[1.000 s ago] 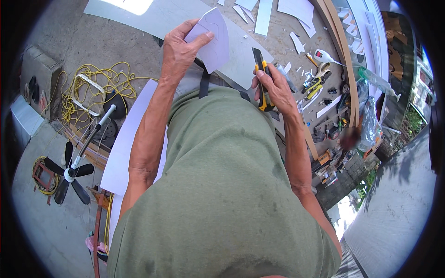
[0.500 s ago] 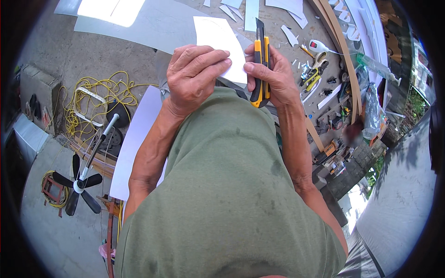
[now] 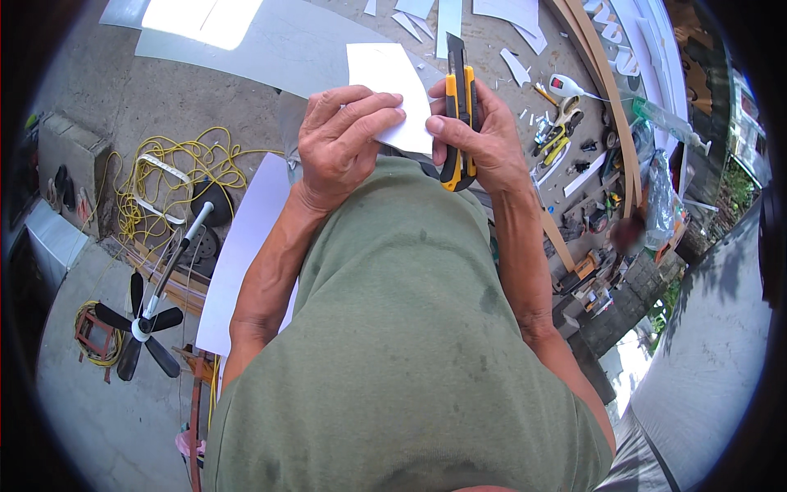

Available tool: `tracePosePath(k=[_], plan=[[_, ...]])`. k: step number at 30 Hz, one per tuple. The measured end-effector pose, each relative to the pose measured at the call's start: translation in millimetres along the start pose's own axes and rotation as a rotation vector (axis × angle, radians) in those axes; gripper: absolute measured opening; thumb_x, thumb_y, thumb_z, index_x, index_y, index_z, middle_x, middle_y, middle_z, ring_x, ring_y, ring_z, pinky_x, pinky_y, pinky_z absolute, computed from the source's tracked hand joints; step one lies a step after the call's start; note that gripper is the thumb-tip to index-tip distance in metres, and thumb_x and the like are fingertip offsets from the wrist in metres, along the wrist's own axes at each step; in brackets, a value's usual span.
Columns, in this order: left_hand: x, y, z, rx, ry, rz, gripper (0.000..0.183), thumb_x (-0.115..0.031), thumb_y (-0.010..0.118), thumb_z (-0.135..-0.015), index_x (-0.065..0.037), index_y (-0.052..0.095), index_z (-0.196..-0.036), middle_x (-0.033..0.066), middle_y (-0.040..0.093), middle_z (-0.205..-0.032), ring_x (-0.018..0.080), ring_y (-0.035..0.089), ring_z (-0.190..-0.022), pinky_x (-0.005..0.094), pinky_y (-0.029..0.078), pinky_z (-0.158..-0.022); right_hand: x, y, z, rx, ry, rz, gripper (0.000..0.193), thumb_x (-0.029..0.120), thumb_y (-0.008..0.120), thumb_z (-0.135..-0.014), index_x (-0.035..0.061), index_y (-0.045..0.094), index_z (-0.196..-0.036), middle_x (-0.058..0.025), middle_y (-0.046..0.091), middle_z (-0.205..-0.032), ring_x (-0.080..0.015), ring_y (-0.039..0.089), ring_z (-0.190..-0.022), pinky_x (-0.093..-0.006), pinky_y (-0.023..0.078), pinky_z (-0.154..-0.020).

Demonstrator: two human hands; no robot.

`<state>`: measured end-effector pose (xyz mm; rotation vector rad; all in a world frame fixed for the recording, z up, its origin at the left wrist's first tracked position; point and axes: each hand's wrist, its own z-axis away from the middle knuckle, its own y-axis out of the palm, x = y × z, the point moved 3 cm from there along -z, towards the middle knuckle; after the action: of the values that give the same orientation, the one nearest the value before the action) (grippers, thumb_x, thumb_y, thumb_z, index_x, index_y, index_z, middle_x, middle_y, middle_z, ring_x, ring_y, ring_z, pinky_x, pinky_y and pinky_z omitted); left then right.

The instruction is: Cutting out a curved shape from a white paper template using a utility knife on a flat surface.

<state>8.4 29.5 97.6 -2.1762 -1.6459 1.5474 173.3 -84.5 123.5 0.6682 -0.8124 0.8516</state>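
Note:
My left hand (image 3: 346, 139) is closed on a small white sheet (image 3: 387, 70) with a curved right edge, fingers over its face. The sheet stands in front of my green shirt. In my right hand (image 3: 485, 135) is a yellow and black utility knife (image 3: 458, 107), its dark blade pointing up and away from me. My right thumb lies across the knife, close to the sheet's right edge. Whether thumb and sheet touch, I cannot tell.
A large grey-white sheet (image 3: 270, 49) lies ahead, with white offcuts (image 3: 516, 66) beside it. Scissors (image 3: 567, 111) and pliers (image 3: 554, 148) lie on the right. To the left are a tangled yellow cord (image 3: 217, 168), a black-bladed fan (image 3: 138, 326) and a concrete block (image 3: 74, 160).
The white sheet has dropped slightly toward me, its top edge lower. My left hand has shifted a little down with it. The knife stays in my right hand, tilted slightly more to the left.

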Motion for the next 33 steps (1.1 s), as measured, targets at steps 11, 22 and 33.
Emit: tracePosePath(k=[11,22,33], plan=[[59,22,12,-0.075,-0.913,0.632,0.043,-0.010,0.080,-0.088,0.010,0.066,-0.123,0.0144,0.076,-0.100,0.0163,0.073,-0.087,0.0279,0.060,-0.076,-29,-7,-16,-0.025,0.155,0.254,0.037,0.037,0.061,-0.104,0.0019,0.056,-0.111,-0.0085,0.070,-0.081,-0.0140,0.066,-0.057,-0.0277,0.052,-0.051],[75,25,12,0.236,-0.978,0.398,0.046,-0.013,0.081,-0.086,0.000,0.069,-0.128,0.0138,0.077,-0.102,0.0159,0.073,-0.089,0.0298,0.059,-0.079,-48,-16,-22,-0.018,0.140,0.310,0.033,0.036,0.057,-0.106,0.0029,0.055,-0.108,-0.0071,0.068,-0.079,-0.0151,0.066,-0.057,-0.0298,0.052,-0.051],[104,36,-6,0.337,-0.372,-0.300,0.062,-0.024,0.085,-0.078,-0.019,0.066,-0.137,0.0107,0.067,-0.133,0.0312,0.064,-0.116,0.0434,0.050,-0.101,-56,-10,-43,0.020,0.022,1.002,0.034,0.034,0.052,-0.106,0.0007,0.050,-0.108,-0.0254,0.066,-0.073,-0.0480,0.065,-0.072,-0.0562,0.048,-0.068]])
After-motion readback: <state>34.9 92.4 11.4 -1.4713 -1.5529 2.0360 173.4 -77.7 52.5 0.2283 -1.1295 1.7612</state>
